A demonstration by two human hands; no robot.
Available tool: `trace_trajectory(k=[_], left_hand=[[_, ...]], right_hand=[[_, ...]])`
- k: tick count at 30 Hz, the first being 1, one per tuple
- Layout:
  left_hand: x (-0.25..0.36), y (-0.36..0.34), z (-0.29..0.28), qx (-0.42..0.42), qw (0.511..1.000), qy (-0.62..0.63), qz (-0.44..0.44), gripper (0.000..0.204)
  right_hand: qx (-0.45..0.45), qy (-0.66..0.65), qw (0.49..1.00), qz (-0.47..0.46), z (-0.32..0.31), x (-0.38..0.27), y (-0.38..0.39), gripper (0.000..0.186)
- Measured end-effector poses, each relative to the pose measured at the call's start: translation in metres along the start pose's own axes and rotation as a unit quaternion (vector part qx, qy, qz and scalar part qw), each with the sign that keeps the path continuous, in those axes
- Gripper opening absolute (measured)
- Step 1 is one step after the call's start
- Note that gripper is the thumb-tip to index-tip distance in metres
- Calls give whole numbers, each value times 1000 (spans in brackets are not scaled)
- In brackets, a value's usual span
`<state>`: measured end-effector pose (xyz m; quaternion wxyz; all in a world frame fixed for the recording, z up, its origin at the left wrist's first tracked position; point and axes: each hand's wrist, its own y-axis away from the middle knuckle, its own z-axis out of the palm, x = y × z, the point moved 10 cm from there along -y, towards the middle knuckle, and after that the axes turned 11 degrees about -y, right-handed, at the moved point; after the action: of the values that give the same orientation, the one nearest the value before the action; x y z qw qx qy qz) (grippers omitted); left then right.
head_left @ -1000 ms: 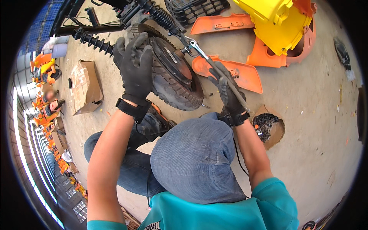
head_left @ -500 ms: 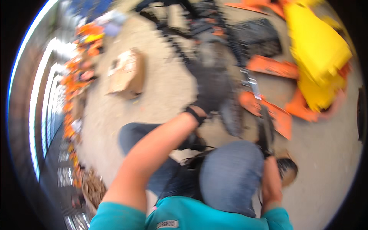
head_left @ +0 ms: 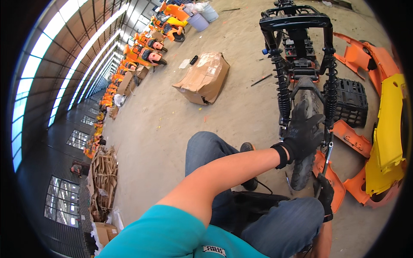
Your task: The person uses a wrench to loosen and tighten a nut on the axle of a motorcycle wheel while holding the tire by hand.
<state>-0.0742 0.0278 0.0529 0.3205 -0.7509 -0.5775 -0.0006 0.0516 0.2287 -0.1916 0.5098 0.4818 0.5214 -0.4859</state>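
Note:
My left hand [head_left: 303, 133], in a black glove, lies on the tyre [head_left: 302, 172] of a stripped scooter, fingers spread across the tread. The wheel sits between two black coil-spring shock absorbers [head_left: 282, 88]. To the right of the wheel, my right hand [head_left: 325, 193], also gloved, is closed around the lower end of a silver wrench [head_left: 329, 150]. The wrench's upper end reaches the foot of the right shock absorber; whether it is seated on a fastener is too small to tell. Above the wheel rises the black tubular frame [head_left: 297, 22].
Orange panels [head_left: 350, 137] and a yellow panel [head_left: 387, 129] lie at right, near a black crate [head_left: 352, 101]. A cardboard box [head_left: 204, 79] stands left of the scooter. A slim tool [head_left: 288, 182] lies by the tyre. Orange scooters [head_left: 144, 53] line the far left.
The view has swung and steadied, so the scooter now appears farther right and sharper. My left hand stays over the tyre; the wrench remains in my right hand.

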Motion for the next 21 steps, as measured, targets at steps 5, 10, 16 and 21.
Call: trace_trajectory(k=[5,10,16,21], left_hand=[[22,8,24,-58,978,-13,201,16],[-4,13,12,-49,988,10,144,33],[6,-4,10,-44,998,10,44,43],[5,-2,10,-62,997,11,36,42]], right_hand=[[-92,25,992,-77,9,-53,-6,31],[-199,171,948,-178,24,-135,-3,70],[-69,-142,959,235,13,-45,5,78],[-122,227,966,-24,22,-9,20,37]])
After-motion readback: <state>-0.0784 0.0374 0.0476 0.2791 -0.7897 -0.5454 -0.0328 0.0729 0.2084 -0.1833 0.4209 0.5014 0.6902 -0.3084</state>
